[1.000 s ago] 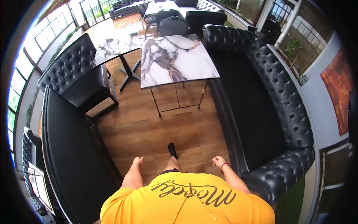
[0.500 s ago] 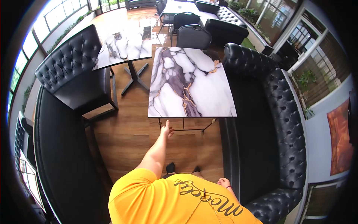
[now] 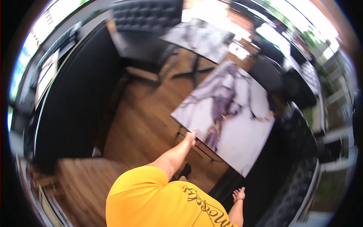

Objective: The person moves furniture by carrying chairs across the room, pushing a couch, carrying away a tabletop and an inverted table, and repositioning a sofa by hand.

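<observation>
Left hand (image 3: pixel 191 139): at the marbled table (image 3: pixel 238 102)'s near edge, fingers blurred, can't tell if gripping | Right hand (image 3: pixel 238 194): fingers loosely spread, released | Marbled table: top stretches away beyond left fingers | Black sofa (image 3: pixel 300 174): just beside right fingers

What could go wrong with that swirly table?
The left hand is right by the edge of the swirly table, so it might get pinched if the table shifts. The table overlaps the black sofa in this view, so it could perhaps scrape it. The nearby foot might get bumped too.
</observation>
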